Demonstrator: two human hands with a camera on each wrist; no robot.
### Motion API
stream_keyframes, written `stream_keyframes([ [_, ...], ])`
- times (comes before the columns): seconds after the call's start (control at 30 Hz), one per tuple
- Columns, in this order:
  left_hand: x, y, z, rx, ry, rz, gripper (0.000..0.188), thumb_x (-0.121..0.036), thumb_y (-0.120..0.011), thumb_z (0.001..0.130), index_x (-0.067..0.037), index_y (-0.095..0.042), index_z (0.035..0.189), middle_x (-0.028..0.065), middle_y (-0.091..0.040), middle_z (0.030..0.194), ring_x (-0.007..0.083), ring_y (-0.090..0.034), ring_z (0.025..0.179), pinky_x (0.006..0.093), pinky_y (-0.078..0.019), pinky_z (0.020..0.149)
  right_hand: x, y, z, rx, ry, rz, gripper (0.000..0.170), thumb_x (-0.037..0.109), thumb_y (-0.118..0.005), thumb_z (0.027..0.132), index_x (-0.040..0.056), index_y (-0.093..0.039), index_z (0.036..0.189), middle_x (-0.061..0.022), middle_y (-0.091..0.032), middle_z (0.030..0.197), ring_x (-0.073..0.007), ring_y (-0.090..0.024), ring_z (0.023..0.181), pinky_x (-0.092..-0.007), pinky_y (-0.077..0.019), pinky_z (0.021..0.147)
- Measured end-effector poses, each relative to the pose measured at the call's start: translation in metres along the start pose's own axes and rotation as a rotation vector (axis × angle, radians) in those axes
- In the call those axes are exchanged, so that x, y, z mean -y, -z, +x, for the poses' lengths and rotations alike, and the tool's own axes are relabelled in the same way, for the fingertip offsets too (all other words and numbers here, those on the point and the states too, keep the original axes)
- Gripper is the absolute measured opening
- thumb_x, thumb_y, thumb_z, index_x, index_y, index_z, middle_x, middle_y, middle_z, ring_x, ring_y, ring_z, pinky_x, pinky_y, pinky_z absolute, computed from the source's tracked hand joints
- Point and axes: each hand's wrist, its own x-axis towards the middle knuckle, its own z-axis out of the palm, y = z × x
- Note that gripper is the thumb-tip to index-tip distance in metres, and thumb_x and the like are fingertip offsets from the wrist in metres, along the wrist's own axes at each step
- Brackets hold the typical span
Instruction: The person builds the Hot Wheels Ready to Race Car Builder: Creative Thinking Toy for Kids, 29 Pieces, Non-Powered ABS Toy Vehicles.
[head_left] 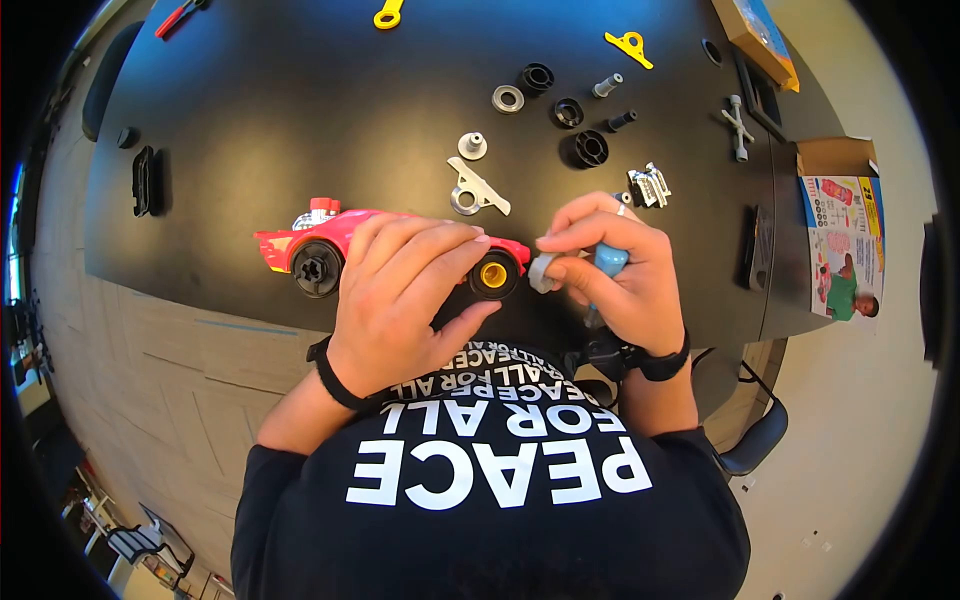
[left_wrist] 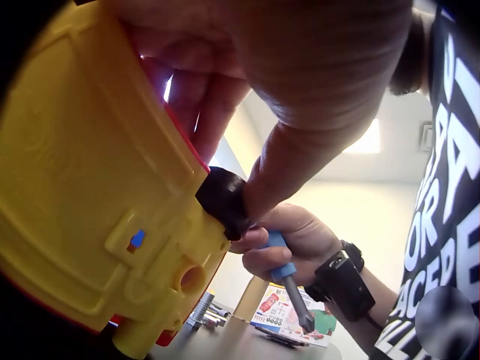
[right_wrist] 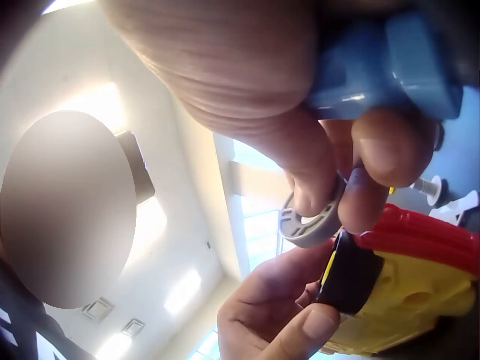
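Note:
My left hand lies over a red toy car, its thumb by the black wheel with a yellow hub. The car's yellow underside faces the left wrist camera, and a finger and thumb touch the black wheel. My right hand pinches a grey ring-shaped part between finger and thumb, just beside that wheel and apart from it. The same hand also holds a blue-handled screwdriver against the palm, its shaft pointing away from the car.
Beyond the car lie a grey wrench-like piece, a white round part, black rings and a chrome piece. Yellow tools are farther back. A grey cross-shaped piece and a printed box stand at the right.

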Motion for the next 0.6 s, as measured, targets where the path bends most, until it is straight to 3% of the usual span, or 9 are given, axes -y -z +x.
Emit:
stream_keyframes([
  [0.13,0.003,0.002,-0.002,0.009,-0.012,-0.045,0.060,-0.021,-0.098,0.077,-0.005,-0.077,0.130,0.0090,-0.079,0.129,0.0328,-0.072,0.116,0.0489,-0.0526,0.105,0.005,-0.010,0.015,0.068,0.021,-0.009,0.021,-0.010,-0.080,0.095,-0.0002,-0.083,0.113,-0.0097,-0.075,0.111,-0.0134,-0.072,0.088,-0.0269,-0.0565,0.075],
  [0.23,0.004,0.003,-0.003,-0.013,0.004,-0.079,0.064,-0.021,-0.098,0.077,-0.004,-0.075,0.134,0.0092,-0.080,0.129,0.0324,-0.072,0.116,0.0494,-0.0529,0.105,0.007,-0.014,0.020,0.116,0.080,-0.187,0.024,-0.011,-0.080,0.093,0.0012,-0.083,0.113,-0.0083,-0.075,0.109,-0.0149,-0.073,0.089,-0.0304,-0.0574,0.076],
  [0.4,0.003,0.002,-0.004,-0.019,0.021,-0.084,0.068,-0.021,-0.098,0.077,-0.004,-0.074,0.137,0.0089,-0.080,0.127,0.0323,-0.072,0.114,0.0497,-0.0535,0.104,0.012,-0.028,0.026,0.101,0.289,-0.377,0.021,-0.010,-0.081,0.091,0.0031,-0.081,0.108,-0.0085,-0.073,0.106,-0.0228,-0.074,0.089,-0.0352,-0.0587,0.078],
  [0.6,0.004,0.002,-0.002,-0.031,0.008,-0.100,0.070,-0.020,-0.100,0.074,-0.004,-0.073,0.138,0.0102,-0.079,0.123,0.0325,-0.072,0.113,0.0484,-0.0540,0.103,0.019,-0.033,0.029,0.149,0.309,-0.436,0.019,-0.011,-0.078,0.092,0.0010,-0.077,0.108,-0.0103,-0.071,0.105,-0.0288,-0.074,0.092,-0.0389,-0.0592,0.078],
])
